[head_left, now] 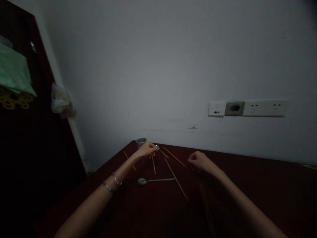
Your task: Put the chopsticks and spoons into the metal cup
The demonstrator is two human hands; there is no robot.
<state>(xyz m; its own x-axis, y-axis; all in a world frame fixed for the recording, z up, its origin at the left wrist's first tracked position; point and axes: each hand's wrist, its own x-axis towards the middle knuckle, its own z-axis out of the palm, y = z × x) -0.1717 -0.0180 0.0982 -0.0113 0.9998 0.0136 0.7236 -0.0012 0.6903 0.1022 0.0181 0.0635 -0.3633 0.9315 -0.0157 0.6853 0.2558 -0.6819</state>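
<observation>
- Slender sticks (207, 208), apparently two side by side, run out from the near edge of the view towards the right hand; their far ends are lost in the dimness.
- Right hand (201, 162): curled, thumb and fingers drawn together, above the dark red tabletop (260, 185). I cannot tell whether it grips anything.
- Left hand (148, 150): reaching farther, fingers bent down and nearly closed, two bracelets (108, 186) on the forearm. A short-looking stick (154, 165) extends nearwards from beneath its fingertips; whether it is held, I cannot tell.
- Just right of those fingertips, a metal utensil (164, 154) lies aslant.
- Between the hands, a long stick (177, 180) slants nearwards to the right, with a far stick (174, 157) beyond it.
- Metal spoon (142, 181): bowl to the left, handle end at or just beside the long stick.
- Left stick (129, 160): partly behind the left forearm.
- Round metal tin (141, 144): at the far left corner, just beyond the left hand.
</observation>
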